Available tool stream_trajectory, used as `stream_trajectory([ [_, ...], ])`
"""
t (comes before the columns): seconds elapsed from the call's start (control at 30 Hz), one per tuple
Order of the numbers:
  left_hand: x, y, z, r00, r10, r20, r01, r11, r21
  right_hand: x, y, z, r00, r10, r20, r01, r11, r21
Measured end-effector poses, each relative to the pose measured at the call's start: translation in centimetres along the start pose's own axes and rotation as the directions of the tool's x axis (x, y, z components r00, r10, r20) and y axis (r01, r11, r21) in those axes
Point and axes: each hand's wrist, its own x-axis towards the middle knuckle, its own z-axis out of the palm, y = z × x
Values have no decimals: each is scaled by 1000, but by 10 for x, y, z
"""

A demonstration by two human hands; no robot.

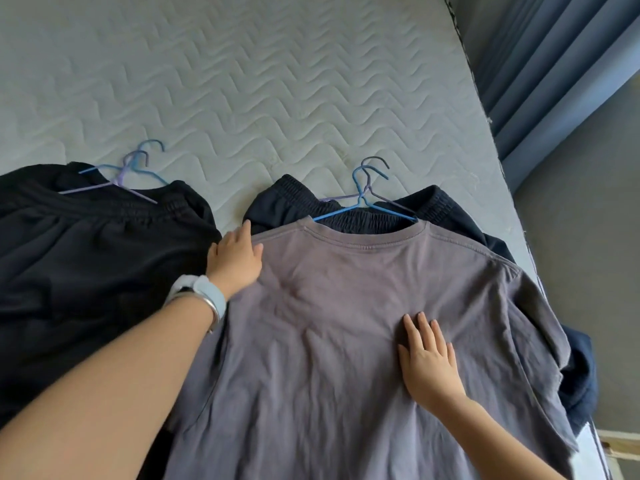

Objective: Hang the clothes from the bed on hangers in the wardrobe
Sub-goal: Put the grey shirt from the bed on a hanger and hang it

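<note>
Grey T-shirt (346,341): lying flat on the bed (242,81), lower middle of frame, collar pointing up-frame.
Blue hanger (363,209): arms running into the collar, hook pointing up-frame.
Left hand (235,258): touching the shirt's frame-left shoulder edge; pinching or not, cannot tell.
Right hand (429,362): pressing flat, fingers spread, mid-shirt.
Turning point: hanger lying up-frame of both hands, left hand seeming nearer.

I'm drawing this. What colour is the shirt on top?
Purplish grey shirt, seen in the head view.
</note>
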Motion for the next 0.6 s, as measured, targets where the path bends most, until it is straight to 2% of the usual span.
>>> stream_trajectory([
  [0.07,12,3,-5,991,-49,126,63,992,-107,0,0,3,1000,12,-2,-12,1000,20],
  [0.2,12,3,-1,998,-51,46,55,994,-91,5,-1,2,999,27,43,-28,1000,2],
  [0.3,3,3,-5,1000,11,5,-9,961,-276,7,-2,0,997,32,72,-32,999,5],
  [0.47,-35,8,-22,980,200,10,-187,934,-305,15,-6,-24,976,29,215,-26,1000,-16],
  [0.5,-46,10,-25,974,228,3,-215,925,-312,13,-13,-40,978,25,208,-29,999,19],
  [0.53,-59,13,-28,967,253,-18,-245,915,-322,10,-23,-56,990,23,138,-38,994,107],
  [0.6,-87,20,-31,948,302,-102,-318,882,-348,-6,-48,-90,994,48,-94,-7,918,397],
])
